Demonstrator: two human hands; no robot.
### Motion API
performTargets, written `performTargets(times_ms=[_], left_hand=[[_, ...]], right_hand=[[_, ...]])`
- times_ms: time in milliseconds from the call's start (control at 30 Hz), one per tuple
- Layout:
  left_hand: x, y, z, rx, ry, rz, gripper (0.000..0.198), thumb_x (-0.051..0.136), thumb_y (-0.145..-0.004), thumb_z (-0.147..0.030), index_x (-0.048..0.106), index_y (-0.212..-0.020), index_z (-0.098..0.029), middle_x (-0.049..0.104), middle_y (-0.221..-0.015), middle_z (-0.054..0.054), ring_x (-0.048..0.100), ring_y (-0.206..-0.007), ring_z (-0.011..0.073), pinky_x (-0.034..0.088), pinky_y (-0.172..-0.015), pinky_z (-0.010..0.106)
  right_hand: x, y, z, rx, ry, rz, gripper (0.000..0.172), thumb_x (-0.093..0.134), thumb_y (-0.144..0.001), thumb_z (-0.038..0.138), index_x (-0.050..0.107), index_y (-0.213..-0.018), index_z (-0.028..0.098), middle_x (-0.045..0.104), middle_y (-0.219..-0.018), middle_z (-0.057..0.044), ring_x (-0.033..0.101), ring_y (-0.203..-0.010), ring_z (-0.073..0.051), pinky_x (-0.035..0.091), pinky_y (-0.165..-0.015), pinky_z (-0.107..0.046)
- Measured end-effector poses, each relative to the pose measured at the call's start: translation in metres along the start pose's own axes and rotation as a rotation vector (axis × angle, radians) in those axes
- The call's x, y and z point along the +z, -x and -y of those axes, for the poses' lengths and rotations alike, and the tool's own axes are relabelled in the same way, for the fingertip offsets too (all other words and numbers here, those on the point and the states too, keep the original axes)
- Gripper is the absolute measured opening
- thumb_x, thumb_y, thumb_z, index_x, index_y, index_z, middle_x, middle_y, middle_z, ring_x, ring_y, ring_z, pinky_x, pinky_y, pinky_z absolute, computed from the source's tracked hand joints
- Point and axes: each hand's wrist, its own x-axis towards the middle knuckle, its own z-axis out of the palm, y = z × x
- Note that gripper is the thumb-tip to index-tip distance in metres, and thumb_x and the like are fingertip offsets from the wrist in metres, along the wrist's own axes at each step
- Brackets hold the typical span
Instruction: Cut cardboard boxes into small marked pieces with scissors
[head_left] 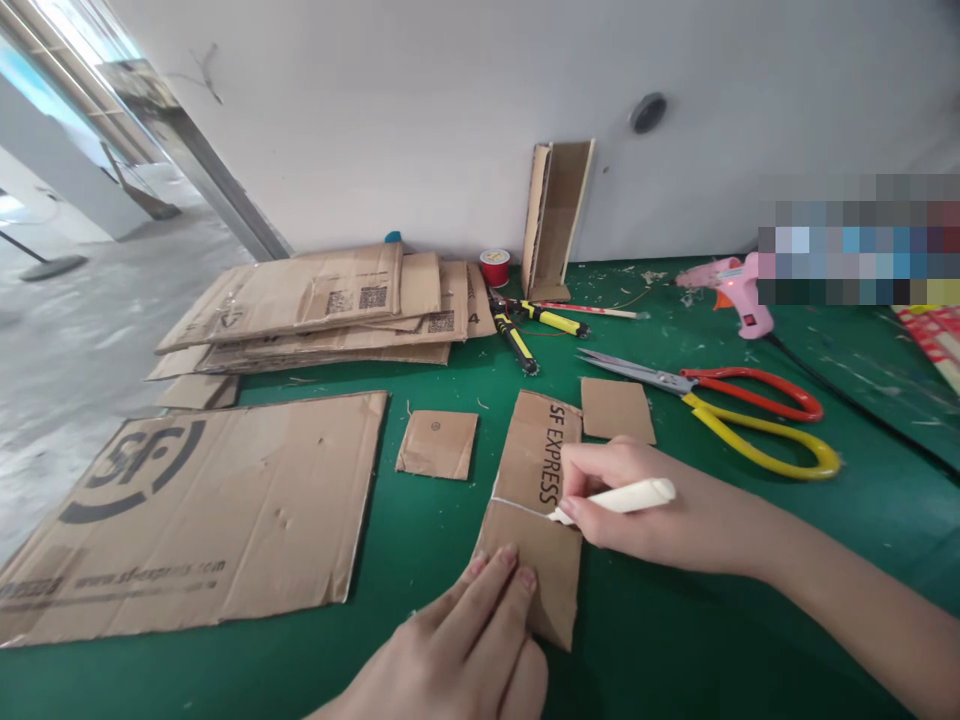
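Observation:
A narrow cardboard strip (534,470) printed "SF EXPRESS" lies on the green table (675,620). My left hand (465,650) presses its near end flat, fingers stretched out together. My right hand (637,505) grips a white marker-like stick (619,497), whose tip touches the strip at the right end of a thin white line drawn across it.
Two small cardboard squares (437,443) (616,409) lie beside the strip. A large SF-printed sheet (202,510) lies left, stacked cardboard (322,305) behind. Red-and-yellow scissors (720,405), yellow-handled pliers (525,330), a pink glue gun (739,290), a red spool (494,267) and an upright cardboard piece (555,220) stand farther back.

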Motion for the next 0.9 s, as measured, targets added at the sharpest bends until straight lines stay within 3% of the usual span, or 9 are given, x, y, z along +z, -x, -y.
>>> performTargets(times_ms=[333,500,633,800,900], left_hand=[[-0.002,0.0,0.0,0.027,-0.034,-0.016,0.018,0.048,-0.088,-0.013,0.061,-0.076,-0.012,0.072,-0.101,0.011,0.066,-0.1,0.0277,0.058,-0.082,0.034],[0.0,0.0,-0.001,0.034,-0.035,-0.012,0.019,0.047,-0.088,-0.013,0.061,-0.076,-0.012,0.072,-0.101,0.012,0.066,-0.1,0.0281,0.058,-0.082,0.034],[0.001,0.0,-0.002,0.001,-0.023,-0.015,0.017,0.049,-0.088,-0.013,0.061,-0.077,-0.012,0.071,-0.103,0.012,0.065,-0.1,0.0284,0.058,-0.083,0.034],[0.0,0.002,-0.003,-0.009,-0.012,-0.023,0.017,0.049,-0.088,-0.013,0.062,-0.078,-0.012,0.071,-0.104,0.011,0.065,-0.102,0.0274,0.058,-0.083,0.033],[-0.002,0.003,0.001,-0.021,0.028,-0.013,0.017,0.049,-0.089,-0.016,0.061,-0.077,-0.014,0.071,-0.106,0.008,0.064,-0.104,0.0246,0.057,-0.085,0.031]], right_hand=[[-0.007,0.018,-0.001,0.003,0.241,-0.096,0.023,0.05,-0.086,0.03,0.047,-0.066,0.021,0.055,-0.06,0.003,0.045,-0.057,-0.011,0.032,-0.048,-0.021],[-0.01,0.022,0.005,-0.027,0.214,-0.177,0.022,0.052,-0.085,0.027,0.047,-0.064,0.021,0.051,-0.054,0.005,0.04,-0.047,-0.008,0.028,-0.043,-0.022],[-0.003,0.016,0.001,-0.102,0.068,-0.211,0.021,0.052,-0.087,0.029,0.048,-0.068,0.021,0.054,-0.057,0.005,0.044,-0.048,-0.008,0.031,-0.043,-0.021],[0.017,-0.007,-0.019,-0.153,-0.388,-0.361,0.023,0.046,-0.092,0.043,0.047,-0.082,0.022,0.057,-0.067,0.003,0.054,-0.059,-0.01,0.045,-0.054,-0.023],[0.027,-0.015,-0.026,-0.167,-0.43,-0.407,0.022,0.046,-0.092,0.046,0.049,-0.093,0.024,0.059,-0.077,0.001,0.057,-0.068,-0.012,0.048,-0.059,-0.025]])
